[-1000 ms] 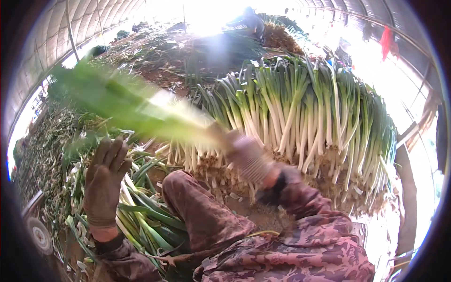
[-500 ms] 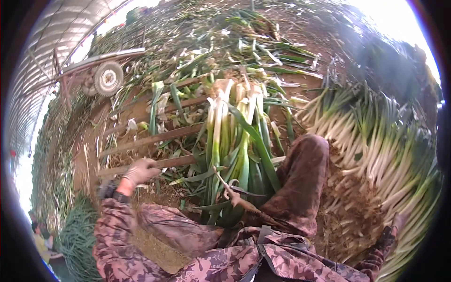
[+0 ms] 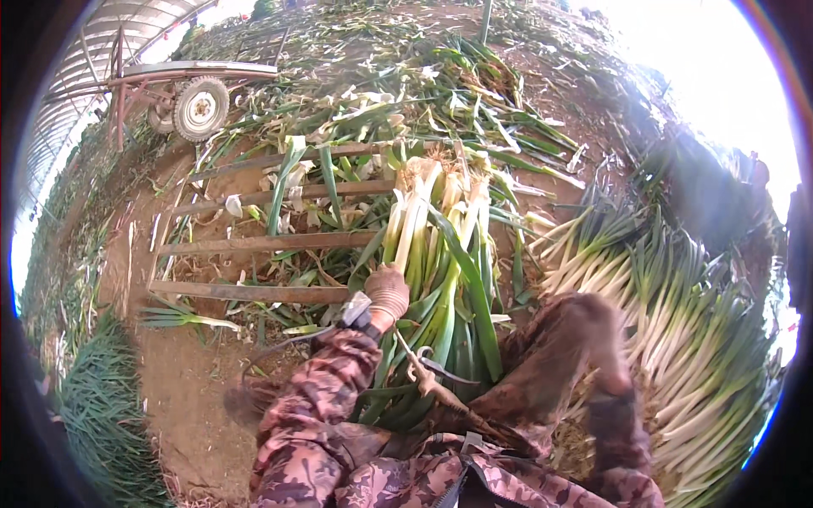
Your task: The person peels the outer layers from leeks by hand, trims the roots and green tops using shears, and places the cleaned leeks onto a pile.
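A bundle of leeks [image 3: 461, 254] lies in front of me, roots pointing away and green leaves toward my lap. My left hand [image 3: 387, 288], in a ribbed glove, is closed around a leek [image 3: 415, 216] at the bundle's left side. Motion smears my right hand [image 3: 603, 334], which is at my bent right knee; its fingers cannot be made out. Across the leaves near my lap rests a forked, wooden-looking stick [image 3: 434, 385], with a dark curved piece beside it. A device with a cord [image 3: 356, 311] is strapped at my left wrist.
Many leeks [image 3: 677, 313] lie in a long row at the right. Wooden slats [image 3: 254, 292] form a rack on the ground at left. Beyond stands a wheeled cart [image 3: 201, 108]. Green leaves [image 3: 110, 406] are heaped at lower left, and loose trimmings [image 3: 373, 110] cover the ground ahead.
My left hand has come rightward from over the slats onto the bundle and closed on a leek. My right hand has moved from the leek row at far right to beside my knee.
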`<state>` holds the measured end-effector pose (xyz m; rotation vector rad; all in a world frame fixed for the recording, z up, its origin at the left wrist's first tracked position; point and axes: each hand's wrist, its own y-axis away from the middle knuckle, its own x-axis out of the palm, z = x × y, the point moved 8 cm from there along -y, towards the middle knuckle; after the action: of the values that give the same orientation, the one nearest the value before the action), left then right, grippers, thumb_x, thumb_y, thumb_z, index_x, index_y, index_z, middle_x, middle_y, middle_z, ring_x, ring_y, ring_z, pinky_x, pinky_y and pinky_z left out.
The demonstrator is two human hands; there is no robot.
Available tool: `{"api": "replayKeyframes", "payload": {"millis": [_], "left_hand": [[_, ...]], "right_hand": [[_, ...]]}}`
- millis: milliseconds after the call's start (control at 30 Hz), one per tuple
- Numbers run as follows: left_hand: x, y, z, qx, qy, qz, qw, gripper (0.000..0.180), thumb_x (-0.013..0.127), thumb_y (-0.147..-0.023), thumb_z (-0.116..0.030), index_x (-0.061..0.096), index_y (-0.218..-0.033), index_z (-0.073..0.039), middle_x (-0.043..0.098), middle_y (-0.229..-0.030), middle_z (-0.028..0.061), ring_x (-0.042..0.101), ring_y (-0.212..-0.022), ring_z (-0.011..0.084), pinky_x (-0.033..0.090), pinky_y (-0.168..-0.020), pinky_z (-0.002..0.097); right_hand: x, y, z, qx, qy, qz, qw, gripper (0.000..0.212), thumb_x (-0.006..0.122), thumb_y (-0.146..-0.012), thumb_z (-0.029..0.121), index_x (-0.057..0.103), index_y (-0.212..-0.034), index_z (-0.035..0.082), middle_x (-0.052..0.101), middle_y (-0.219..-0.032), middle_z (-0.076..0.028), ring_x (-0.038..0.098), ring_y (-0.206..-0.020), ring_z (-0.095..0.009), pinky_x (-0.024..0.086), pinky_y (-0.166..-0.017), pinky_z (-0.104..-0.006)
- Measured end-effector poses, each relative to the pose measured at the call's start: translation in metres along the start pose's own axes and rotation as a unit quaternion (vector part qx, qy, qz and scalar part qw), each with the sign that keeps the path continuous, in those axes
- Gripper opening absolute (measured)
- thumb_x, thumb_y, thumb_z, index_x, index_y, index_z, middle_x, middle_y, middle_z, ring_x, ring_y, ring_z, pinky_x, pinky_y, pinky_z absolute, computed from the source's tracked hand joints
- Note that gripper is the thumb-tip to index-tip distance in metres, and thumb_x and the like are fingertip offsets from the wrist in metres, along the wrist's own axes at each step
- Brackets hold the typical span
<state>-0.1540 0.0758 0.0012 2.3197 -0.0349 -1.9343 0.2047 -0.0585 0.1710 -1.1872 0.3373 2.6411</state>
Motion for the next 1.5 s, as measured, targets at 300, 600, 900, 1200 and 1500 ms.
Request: {"api": "replayKeyframes", "payload": {"millis": [300, 600, 900, 1200, 1500], "left_hand": [[-0.001, -0.022, -0.006, -0.071, 0.142, 0.107, 0.981, 0.048, 0.076, -0.066, -0.024, 0.064, -0.106, 0.001, 0.069, -0.1, 0.0219, 0.068, -0.098, 0.0327, 0.055, -0.083, 0.0395], [-0.112, -0.022, 0.145, -0.093, 0.668, 0.022, 0.738, 0.033, 0.072, -0.075, -0.012, 0.06, -0.102, 0.0, 0.066, -0.083, 0.0123, 0.064, -0.066, 0.0221, 0.055, -0.057, 0.0312], [-0.141, -0.003, 0.153, 0.035, 0.602, -0.17, 0.779, 0.032, 0.059, -0.096, -0.031, 0.062, -0.106, -0.001, 0.068, -0.084, 0.0094, 0.062, -0.064, 0.0149, 0.051, -0.055, 0.0287], [-0.077, 0.046, 0.107, -0.104, 0.75, -0.156, 0.634, 0.026, 0.055, -0.097, -0.025, 0.058, -0.107, -0.001, 0.063, -0.092, 0.0073, 0.06, -0.081, 0.0127, 0.051, -0.068, 0.0297], [-0.108, 0.049, 0.083, 0.033, 0.66, 0.026, 0.75, 0.016, 0.061, -0.087, -0.005, 0.069, -0.096, 0.004, 0.068, -0.083, 0.0045, 0.059, -0.079, 0.0127, 0.049, -0.074, 0.029]], "right_hand": [[0.222, -0.088, 0.024, 0.051, 0.119, 0.066, 0.989, 0.067, 0.068, -0.077, 0.057, 0.065, -0.1, -0.005, 0.067, -0.094, -0.028, 0.066, -0.094, -0.043, 0.051, -0.084, -0.0456], [0.204, -0.101, 0.089, -0.095, -0.201, 0.007, 0.975, 0.044, 0.066, -0.078, 0.016, 0.053, -0.114, -0.005, 0.066, -0.091, -0.022, 0.066, -0.083, -0.03, 0.052, -0.079, -0.0376], [0.263, -0.079, 0.26, -0.284, -0.078, 0.162, 0.942, 0.046, 0.064, -0.087, 0.035, 0.053, -0.106, -0.005, 0.064, -0.09, -0.032, 0.062, -0.091, -0.046, 0.05, -0.079, -0.0487], [0.284, -0.062, 0.24, -0.257, -0.114, 0.23, 0.932, 0.063, 0.055, -0.095, 0.051, 0.049, -0.125, -0.004, 0.065, -0.106, -0.026, 0.065, -0.098, -0.033, 0.05, -0.085, -0.0404], [0.264, -0.037, 0.252, -0.345, -0.051, 0.213, 0.913, 0.123, 0.077, -0.07, 0.061, 0.007, -0.153, 0.004, 0.059, -0.121, -0.031, 0.06, -0.113, -0.037, 0.046, -0.097, -0.0382]]}}
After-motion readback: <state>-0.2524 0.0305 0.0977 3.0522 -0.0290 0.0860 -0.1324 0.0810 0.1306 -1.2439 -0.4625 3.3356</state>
